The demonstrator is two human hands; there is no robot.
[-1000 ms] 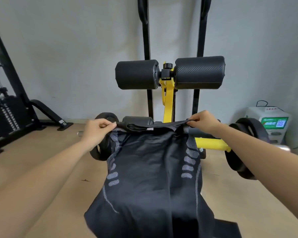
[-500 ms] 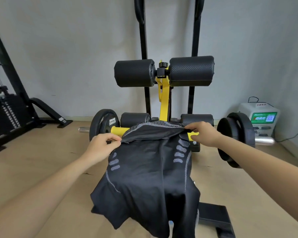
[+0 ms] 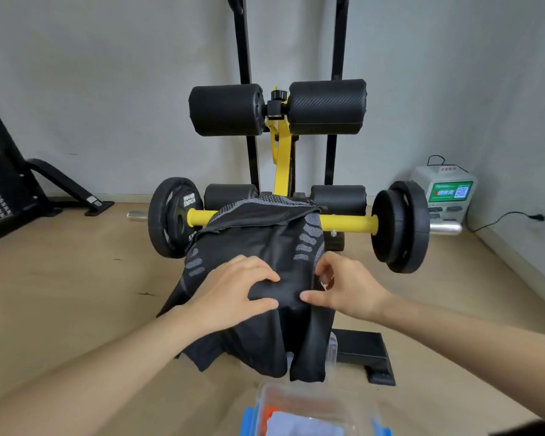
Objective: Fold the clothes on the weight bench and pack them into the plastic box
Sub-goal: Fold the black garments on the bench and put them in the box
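At six o'clock, nearest the camera, the clear plastic box (image 3: 318, 410) with blue clips sits low in view, with something orange and pale already inside. Just beyond it, toward twelve, the black sports garment (image 3: 258, 278) with grey mesh marks lies draped along the weight bench (image 3: 364, 349), its lower ends hanging off the near end above the box.

The left hand (image 3: 233, 294) lies on the middle of the cloth, fingers and thumb pinching up a ridge of fabric. The right hand (image 3: 343, 286) is just beside it at three o'clock, thumb pressed on the same ridge, fingers curled at the garment's right edge. The hands are close together, nearly touching.

The risk, as I judge it: the cloth looks thin and slippery and overhangs a narrow pad, so a one-sided pull could slide the whole piece off toward nine or three o'clock, or bunch the fold crooked. The dangling ends could also drag.

Farther off at twelve, the yellow bar (image 3: 346, 222) with black weight plates (image 3: 400, 226) crosses behind the waistband. Half a second ago both hands held the garment's far edge there; they have since come back to its middle.
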